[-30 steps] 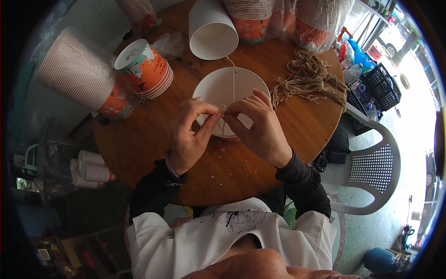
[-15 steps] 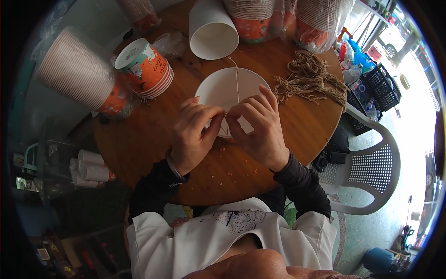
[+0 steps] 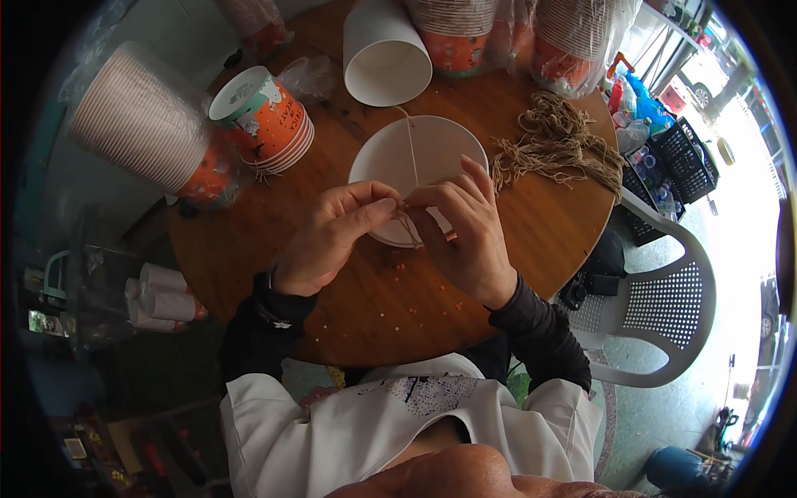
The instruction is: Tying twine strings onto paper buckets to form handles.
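Note:
A white paper bucket [image 3: 378,162] stands in front of me with its open mouth facing up. Thin tan string [image 3: 414,153] runs from its far rim across the opening to my fingers, where loose strands form a small loop or knot. My left hand [image 3: 320,236] pinches the string between thumb and forefinger above the near side of the mouth. Close against it, my right hand [image 3: 469,236] also pinches the string, its outer fingers raised. The fingers partly hide the exact crossing of the strands.
On the round wooden table [image 3: 249,290], a hank of tan string [image 3: 560,149] lies right. Another white bucket [image 3: 388,70] lies tipped at the back. Orange printed buckets [image 3: 266,124] and a plastic-wrapped stack [image 3: 141,124] stand left. A perforated chair [image 3: 664,307] is at right.
My left hand has turned and dropped slightly outward, its thumb now lying along the top of the pinch. Near the fingers the string forms a more visible loop. My right hand has hardly moved.

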A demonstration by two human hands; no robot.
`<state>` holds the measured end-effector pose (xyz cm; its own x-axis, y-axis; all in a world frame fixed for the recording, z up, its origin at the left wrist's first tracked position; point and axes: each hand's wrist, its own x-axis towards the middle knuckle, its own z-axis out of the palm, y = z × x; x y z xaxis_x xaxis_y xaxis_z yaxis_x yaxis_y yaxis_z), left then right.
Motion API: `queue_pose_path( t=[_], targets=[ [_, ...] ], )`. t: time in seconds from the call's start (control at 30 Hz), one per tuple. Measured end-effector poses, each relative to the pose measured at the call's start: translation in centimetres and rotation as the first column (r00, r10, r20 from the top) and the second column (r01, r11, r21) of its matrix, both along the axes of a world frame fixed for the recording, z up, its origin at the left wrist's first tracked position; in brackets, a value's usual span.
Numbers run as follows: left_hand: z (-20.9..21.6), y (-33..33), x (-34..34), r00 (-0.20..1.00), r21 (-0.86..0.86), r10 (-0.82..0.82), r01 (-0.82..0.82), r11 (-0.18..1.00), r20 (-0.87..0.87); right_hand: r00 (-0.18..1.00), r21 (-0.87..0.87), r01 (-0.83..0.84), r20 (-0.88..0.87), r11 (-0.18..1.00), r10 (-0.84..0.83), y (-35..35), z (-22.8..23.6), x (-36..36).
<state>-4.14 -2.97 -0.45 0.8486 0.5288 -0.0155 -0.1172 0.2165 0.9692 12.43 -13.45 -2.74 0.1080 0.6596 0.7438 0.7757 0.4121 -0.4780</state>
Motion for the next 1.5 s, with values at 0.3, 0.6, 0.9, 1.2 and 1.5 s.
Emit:
queue_pose_path(
  t=[0.3,0.6,0.9,1.2,1.5],
  targets=[
    [-0.5,0.4,0.4,0.999,-0.113,-0.032,0.027,0.993,-0.043,0.998,0.05,-0.032,-0.046,0.998,0.035,-0.1,0.0,0.1],
    [-0.9,-0.4,0.9,0.992,0.42,0.061,-0.008,0.907,-0.115,0.986,0.033,-0.014,-0.163,0.999,0.019,0.0,-0.3,0.7],
    [0.3,-1.0,1.1,0.981,0.587,0.097,0.02,0.809,-0.168,0.978,-0.009,-0.009,-0.21,1.0,0.007,-0.2,-0.5,1.1],
    [-0.6,-1.6,0.3,0.988,0.699,0.156,-0.108,0.707,-0.005,0.98,-0.06,-0.003,-0.198,0.998,-0.009,-0.3,-1.0,1.3],
    [-1.4,-2.6,-0.1,0.974,0.926,0.193,-0.179,0.332,0.119,0.988,0.032,0.097,-0.126,0.995,-0.093,0.2,-0.6,1.2]
  ],
)
